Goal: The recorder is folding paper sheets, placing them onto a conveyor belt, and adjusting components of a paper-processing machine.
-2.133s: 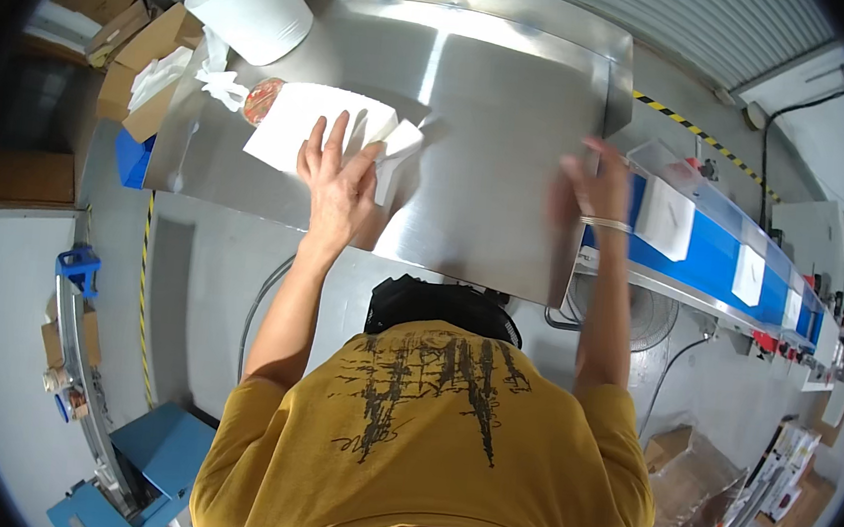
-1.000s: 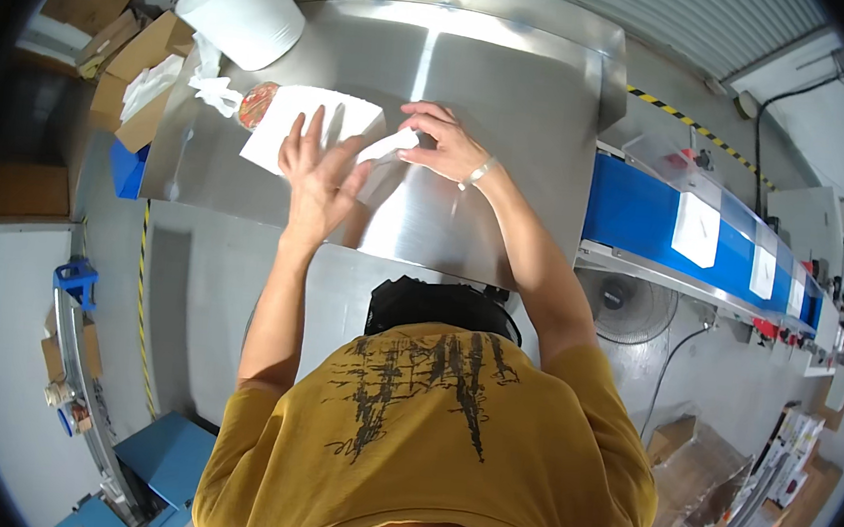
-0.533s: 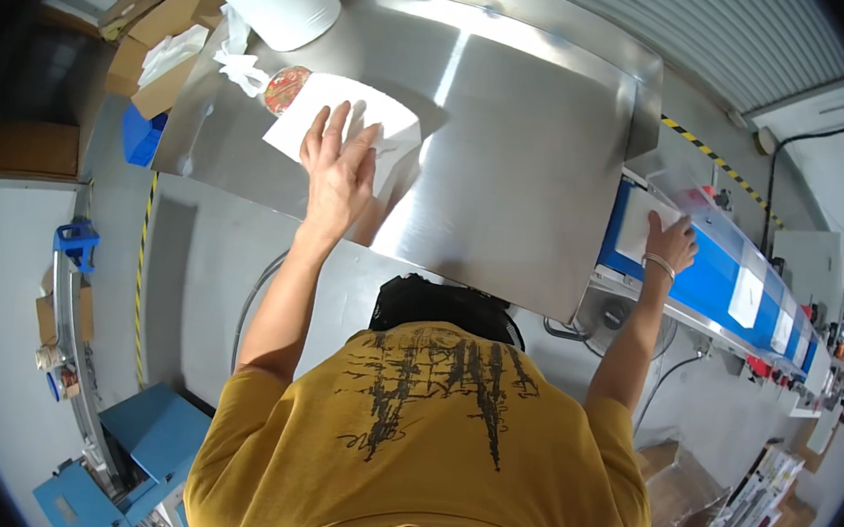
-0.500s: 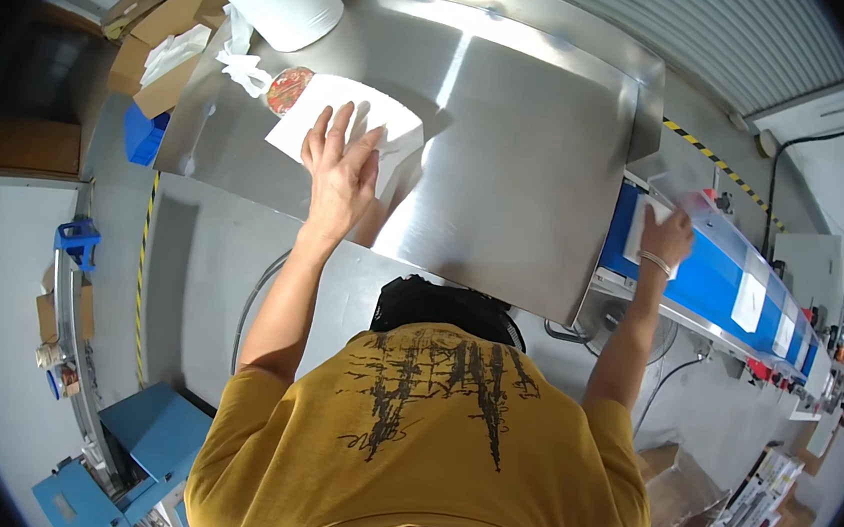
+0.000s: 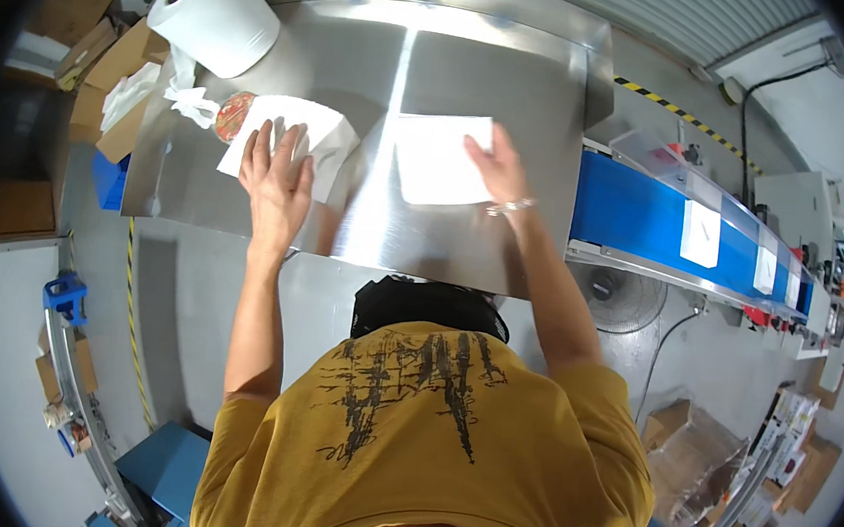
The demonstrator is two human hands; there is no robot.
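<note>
My left hand (image 5: 277, 179) lies with its fingers spread on a white sheet-like packet (image 5: 318, 134) on the left of the steel table (image 5: 480, 58). A round red patterned disc (image 5: 234, 115) peeks out from the packet's left side. To the right, over the middle of the table, a flat white square packet (image 5: 441, 160) is held at its right edge by my right hand (image 5: 500, 175). Thumb and fingers close on that edge, slightly blurred. Whether this packet touches the steel cannot be told.
A big white paper roll (image 5: 227, 21) stands at the table's back left, beside a crumpled white tissue (image 5: 192, 105). Along the right runs a blue conveyor belt (image 5: 628, 206) with several white packets (image 5: 701, 235) on it. An open cardboard box (image 5: 99, 115) is at the far left.
My right hand has moved left from the conveyor to the table, bringing the white square packet along. My left hand stays on its packet; the whole view has shifted.
</note>
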